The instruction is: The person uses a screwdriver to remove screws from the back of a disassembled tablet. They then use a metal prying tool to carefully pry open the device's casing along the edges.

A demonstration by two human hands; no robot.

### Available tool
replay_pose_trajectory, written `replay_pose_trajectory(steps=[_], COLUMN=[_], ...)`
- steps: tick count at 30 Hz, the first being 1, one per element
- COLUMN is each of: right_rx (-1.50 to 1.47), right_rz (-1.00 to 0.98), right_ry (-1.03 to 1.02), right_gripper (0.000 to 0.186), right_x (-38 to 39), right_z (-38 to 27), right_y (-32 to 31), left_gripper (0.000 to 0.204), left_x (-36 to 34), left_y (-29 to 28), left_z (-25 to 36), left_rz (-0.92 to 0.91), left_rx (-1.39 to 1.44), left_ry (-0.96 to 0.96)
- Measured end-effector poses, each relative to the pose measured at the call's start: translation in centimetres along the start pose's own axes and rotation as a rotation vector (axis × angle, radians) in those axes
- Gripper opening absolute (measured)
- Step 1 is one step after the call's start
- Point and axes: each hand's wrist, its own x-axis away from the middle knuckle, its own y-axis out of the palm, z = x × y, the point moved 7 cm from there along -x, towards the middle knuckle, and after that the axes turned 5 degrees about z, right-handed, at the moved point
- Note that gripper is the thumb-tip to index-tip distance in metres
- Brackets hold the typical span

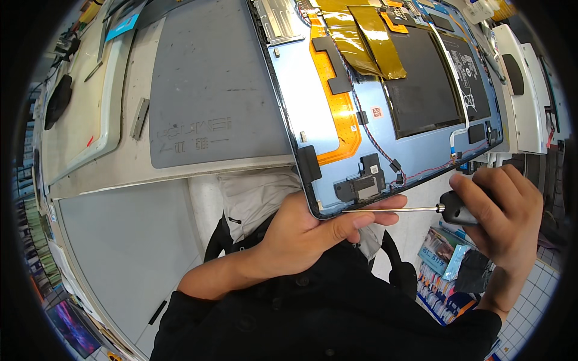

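Screwdriver (421,209) held level in the right hand (503,219), fingers clamped around its black handle; the thin shaft runs leftward, tip at the near corner of the opened tablet (385,108). Left hand (313,231) grips that same corner from beneath, fingers closed along the edge just under the shaft. Tablet overhangs the grey work mat (211,90), its battery (421,90) and orange flex cable (340,105) exposed.

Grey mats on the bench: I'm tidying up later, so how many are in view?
2. One mat lies at top centre, left of the opened tablet. The other mat lies at lower left, beside the left forearm. More may be hidden under the tablet.
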Motion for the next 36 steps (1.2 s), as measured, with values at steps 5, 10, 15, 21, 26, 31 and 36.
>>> replay_pose_trajectory(steps=[5, 10, 15, 21, 26, 31, 36], right_rx=[0.036, 0.043, 0.011, -0.005, 0.059, -0.028, -0.043], right_rz=[0.053, 0.062, 0.076, 0.107, 0.042, 0.031, 0.082], right_ry=[0.051, 0.106, 0.096, 0.127, 0.044, 0.069, 0.059], right_gripper=[0.04, 0.04, 0.041, 0.039, 0.038, 0.036, 0.038], right_x=[0.7, 1.4, 1.5, 1.9, 1.1, 1.6, 1.4], right_z=[-0.6, -1.1, -1.1, -0.8, -1.1, -0.7, 0.0], right_y=[0.3, 0.3, 0.8, 0.9, 0.4, 0.4, -0.1], left_gripper=[0.03, 0.034, 0.043, 0.044, 0.042, 0.043, 0.043], left_x=[0.1, 0.0, 0.0, -0.2, -0.1, 0.6, 0.9], left_y=[0.0, 0.1, 0.0, 0.3, 0.3, 0.1, -0.3], left_z=[0.0, -0.1, 0.0, 0.1, 0.1, 0.1, 0.0], left_rz=[0.052, 0.036, 0.007, -0.015, -0.024, -0.011, 0.005], left_rx=[0.063, 0.079, 0.029, 0.0, 0.075, 0.237, 0.18], left_ry=[-0.004, 0.017, 0.034, 0.027, 0.019, 0.052, 0.093])
